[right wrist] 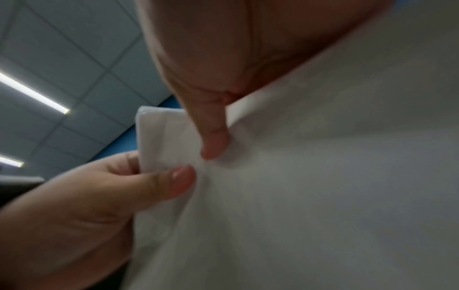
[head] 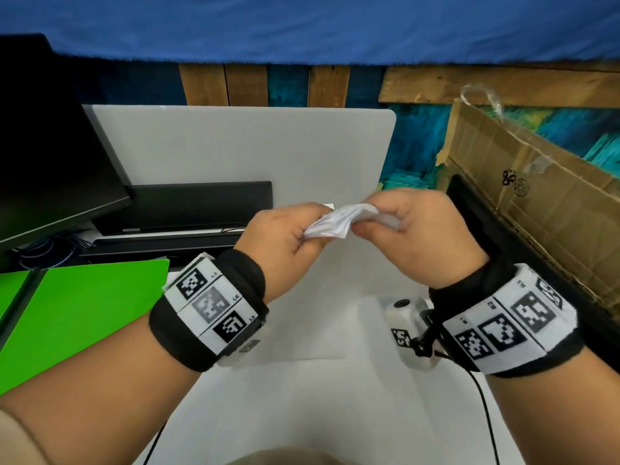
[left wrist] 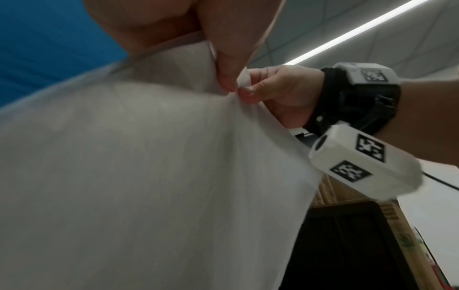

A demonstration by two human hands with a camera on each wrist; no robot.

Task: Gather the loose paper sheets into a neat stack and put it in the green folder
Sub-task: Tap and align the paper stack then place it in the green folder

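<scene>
Both hands raised over the white counter [head: 302,414]; left hand [head: 285,236] and right hand [head: 412,229] pinch the top edge of the paper sheets [head: 335,219], which hang below. Green folder [head: 87,313] lies flat, leftward, nearer the left hand.

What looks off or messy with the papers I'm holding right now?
The paper sheets are not squared up: both the left hand and right hand pinch them at the top edge, where they bunch and buckle with edges fanned unevenly. The green folder lies open on the left of the desk.
</scene>
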